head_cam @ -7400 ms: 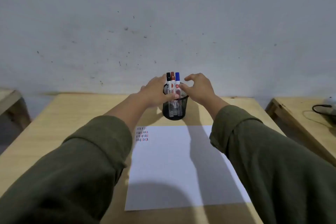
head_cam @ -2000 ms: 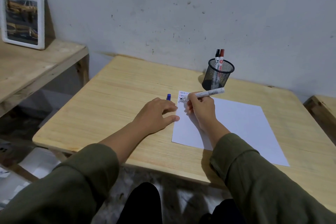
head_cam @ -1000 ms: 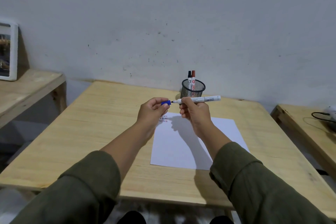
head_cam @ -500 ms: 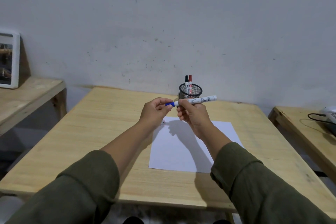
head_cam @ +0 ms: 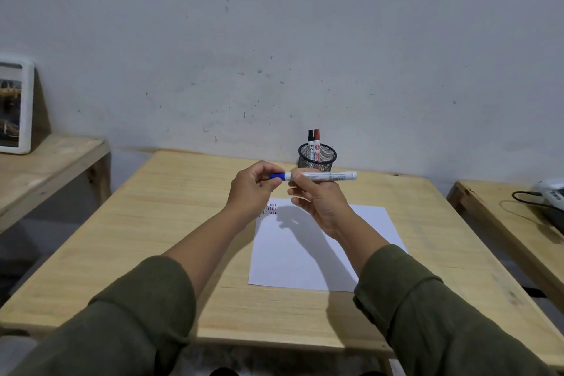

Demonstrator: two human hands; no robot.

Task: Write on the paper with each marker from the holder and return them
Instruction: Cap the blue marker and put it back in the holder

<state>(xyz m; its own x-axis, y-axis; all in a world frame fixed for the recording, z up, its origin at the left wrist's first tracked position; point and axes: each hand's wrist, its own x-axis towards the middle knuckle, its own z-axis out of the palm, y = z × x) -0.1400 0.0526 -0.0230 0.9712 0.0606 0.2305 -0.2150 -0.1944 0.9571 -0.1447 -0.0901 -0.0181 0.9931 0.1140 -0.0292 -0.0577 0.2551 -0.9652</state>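
Fingers (head_cam: 300,181) of both hands pinch blue marker (head_cam: 323,176) above paper (head_cam: 305,253).

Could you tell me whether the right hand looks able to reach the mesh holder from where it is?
Probably yes: the right hand, gripping the blue marker, hovers just before the mesh holder, nothing between.

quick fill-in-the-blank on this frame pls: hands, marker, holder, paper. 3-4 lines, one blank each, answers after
1. The left hand pinches the marker's ____ cap.
2. The right hand holds the white marker roughly ____ above the paper.
3. The mesh holder contains ____ markers, one black-capped and one red-capped.
4. The rows of marks sit in the paper's far-____ corner.

Missing words: blue; horizontal; two; left
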